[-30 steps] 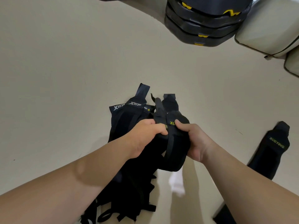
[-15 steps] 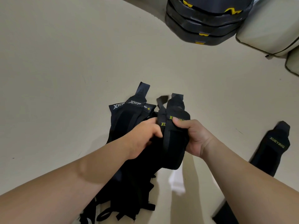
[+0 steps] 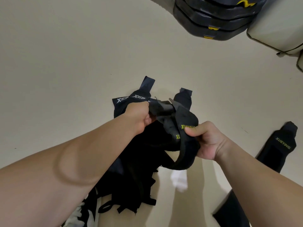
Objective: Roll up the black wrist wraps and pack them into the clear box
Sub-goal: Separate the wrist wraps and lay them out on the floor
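We hold one black wrist wrap (image 3: pixel 185 128) between our two hands, above a heap of other wraps. Our left hand (image 3: pixel 139 117) is closed in a fist around the thin strap end of the wrap, at about 10 o'clock from the wrap's middle. Our right hand (image 3: pixel 205 141) is closed on the wide padded part, at about 4 o'clock from it, with the thumb pressed on top just beside the yellow letters. Between the two grips the wrap is bent, and a loop of it hangs below the right hand. One flat tab of it stands up at 12 o'clock.

Under our left forearm lies the pile of black wraps (image 3: pixel 131 177), some with white "XTEP" print at its 12 o'clock edge, and loose strap ends at 6 o'clock. A second wrap with yellow print (image 3: pixel 277 145) lies flat alone on the floor (image 3: pixel 65 63) at 3 o'clock, well apart from our hands. A small white thing (image 3: pixel 179 180) lies on the floor at 6 o'clock of the held wrap; what it is we cannot tell.

The floor is plain and beige. At 1 o'clock, far from us, stands a stack of black plates with yellow marks (image 3: pixel 213 17), and just beside it, at 2 o'clock, a pale cushion (image 3: pixel 275 28). We do not see the clear box in the view.
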`<state>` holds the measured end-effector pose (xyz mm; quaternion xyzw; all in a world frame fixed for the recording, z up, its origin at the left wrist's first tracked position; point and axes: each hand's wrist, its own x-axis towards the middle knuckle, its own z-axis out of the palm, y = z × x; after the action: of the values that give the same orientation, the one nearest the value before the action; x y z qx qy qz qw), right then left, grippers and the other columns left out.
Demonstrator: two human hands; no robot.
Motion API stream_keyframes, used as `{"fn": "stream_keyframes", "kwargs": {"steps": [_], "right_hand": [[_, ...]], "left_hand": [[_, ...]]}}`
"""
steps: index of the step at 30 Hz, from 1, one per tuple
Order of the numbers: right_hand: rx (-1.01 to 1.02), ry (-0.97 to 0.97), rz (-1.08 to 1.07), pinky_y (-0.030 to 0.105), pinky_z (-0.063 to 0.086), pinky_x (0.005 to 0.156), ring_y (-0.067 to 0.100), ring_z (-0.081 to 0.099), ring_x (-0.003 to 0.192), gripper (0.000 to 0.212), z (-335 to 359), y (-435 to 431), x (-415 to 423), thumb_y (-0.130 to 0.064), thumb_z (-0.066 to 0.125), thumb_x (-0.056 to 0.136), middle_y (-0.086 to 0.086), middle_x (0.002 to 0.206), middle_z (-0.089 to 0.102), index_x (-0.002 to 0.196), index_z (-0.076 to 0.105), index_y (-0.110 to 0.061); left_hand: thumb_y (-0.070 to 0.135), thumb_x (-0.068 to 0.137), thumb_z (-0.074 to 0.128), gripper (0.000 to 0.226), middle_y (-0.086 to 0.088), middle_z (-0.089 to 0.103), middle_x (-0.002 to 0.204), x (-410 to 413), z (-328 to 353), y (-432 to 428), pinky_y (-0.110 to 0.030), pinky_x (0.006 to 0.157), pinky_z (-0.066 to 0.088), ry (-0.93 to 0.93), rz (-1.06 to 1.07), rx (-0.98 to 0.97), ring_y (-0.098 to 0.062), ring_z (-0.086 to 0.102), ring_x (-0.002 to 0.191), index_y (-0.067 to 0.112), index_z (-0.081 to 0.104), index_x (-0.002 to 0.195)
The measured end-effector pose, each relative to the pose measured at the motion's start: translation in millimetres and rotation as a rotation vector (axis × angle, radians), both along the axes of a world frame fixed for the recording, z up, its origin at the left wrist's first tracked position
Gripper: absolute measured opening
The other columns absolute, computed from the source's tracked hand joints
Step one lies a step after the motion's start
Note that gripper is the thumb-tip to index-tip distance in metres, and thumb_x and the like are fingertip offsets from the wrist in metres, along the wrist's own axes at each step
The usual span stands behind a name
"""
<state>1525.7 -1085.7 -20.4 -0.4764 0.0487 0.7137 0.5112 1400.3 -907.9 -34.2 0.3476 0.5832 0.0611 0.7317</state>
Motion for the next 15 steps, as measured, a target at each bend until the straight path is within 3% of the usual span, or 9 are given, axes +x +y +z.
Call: {"fn": "stream_keyframes", "kwargs": {"steps": [2, 3, 6, 8, 10, 11, 12, 14, 15], "right_hand": [[0.043, 0.051, 0.026, 0.045, 0.062, 0.084, 0.031, 0.079, 0.082, 0.059, 4, -3, 2, -0.004, 0.096, 0.034, 0.012, 0.091, 0.08, 0.093, 0.084, -0.005], [0.048, 0.058, 0.023, 0.045, 0.061, 0.086, 0.031, 0.078, 0.082, 0.063, 5, -3, 3, -0.006, 0.098, 0.033, 0.013, 0.091, 0.08, 0.094, 0.084, -0.005], [-0.016, 0.009, -0.061, 0.047, 0.061, 0.093, 0.036, 0.076, 0.104, 0.061, 0, -4, 5, -0.004, 0.087, 0.057, 0.018, 0.117, 0.077, 0.118, 0.079, -0.002], [-0.056, -0.04, -0.097, 0.049, 0.058, 0.096, 0.035, 0.076, 0.107, 0.044, -1, -4, 6, -0.001, 0.074, 0.072, 0.018, 0.124, 0.075, 0.116, 0.08, -0.003], [-0.098, -0.083, -0.136, 0.049, 0.056, 0.097, 0.035, 0.077, 0.106, 0.035, 0, -5, 6, -0.005, 0.066, 0.084, 0.018, 0.124, 0.076, 0.115, 0.08, -0.004], [-0.119, -0.097, -0.174, 0.048, 0.055, 0.096, 0.034, 0.077, 0.107, 0.033, 1, -5, 6, -0.007, 0.062, 0.09, 0.018, 0.124, 0.076, 0.119, 0.077, -0.004], [-0.141, -0.113, -0.22, 0.048, 0.055, 0.095, 0.033, 0.077, 0.109, 0.032, 1, -3, 6, -0.008, 0.059, 0.096, 0.017, 0.125, 0.076, 0.124, 0.074, -0.003], [-0.196, -0.153, -0.297, 0.047, 0.057, 0.09, 0.032, 0.078, 0.107, 0.031, 3, 3, 7, -0.009, 0.057, 0.103, 0.016, 0.122, 0.078, 0.13, 0.07, -0.004], [-0.233, -0.17, -0.321, 0.046, 0.058, 0.087, 0.033, 0.078, 0.106, 0.03, 3, 7, 7, -0.009, 0.058, 0.103, 0.016, 0.119, 0.078, 0.13, 0.07, -0.004]], "left_hand": [[0.001, 0.105, 0.05, 0.023, -0.004, 0.068, 0.065, 6, 6, 8, -0.029, 0.06, 0.062, -0.024, 0.079, -0.024, -0.013, 0.063, 0.051, 0.009, 0.066, 0.091], [0.004, 0.109, 0.045, 0.022, -0.008, 0.074, 0.081, 7, 8, 10, -0.029, 0.064, 0.063, -0.038, 0.086, -0.031, -0.014, 0.07, 0.063, 0.006, 0.067, 0.105], [0.026, 0.116, 0.037, 0.041, -0.017, 0.071, 0.13, 7, 4, 8, -0.038, 0.087, 0.064, -0.014, -0.004, 0.014, -0.024, 0.075, 0.097, -0.002, 0.052, 0.142], [0.039, 0.115, 0.038, 0.05, -0.02, 0.073, 0.125, 3, 0, -3, -0.04, 0.079, 0.064, 0.007, -0.111, 0.021, -0.027, 0.076, 0.094, 0.0, 0.054, 0.141], [0.051, 0.112, 0.039, 0.051, -0.009, 0.077, 0.095, -4, -2, -21, -0.032, 0.064, 0.058, 0.004, -0.306, -0.009, -0.017, 0.074, 0.073, 0.011, 0.07, 0.116], [0.059, 0.108, 0.04, 0.054, -0.001, 0.075, 0.083, -9, -2, -29, -0.029, 0.065, 0.055, 0.003, -0.421, -0.038, -0.013, 0.07, 0.068, 0.017, 0.074, 0.104], [0.07, 0.102, 0.044, 0.06, 0.005, 0.077, 0.087, -12, -3, -36, -0.028, 0.077, 0.055, -0.002, -0.512, -0.071, -0.01, 0.071, 0.078, 0.02, 0.078, 0.104], [0.092, 0.079, 0.055, 0.082, 0.013, 0.076, 0.125, -16, -2, -42, -0.036, 0.115, 0.043, -0.037, -0.631, -0.167, -0.011, 0.066, 0.123, 0.031, 0.074, 0.129], [0.097, 0.069, 0.06, 0.09, 0.014, 0.071, 0.135, -15, 3, -42, -0.041, 0.123, 0.034, -0.051, -0.665, -0.207, -0.015, 0.06, 0.134, 0.036, 0.071, 0.135]]}}
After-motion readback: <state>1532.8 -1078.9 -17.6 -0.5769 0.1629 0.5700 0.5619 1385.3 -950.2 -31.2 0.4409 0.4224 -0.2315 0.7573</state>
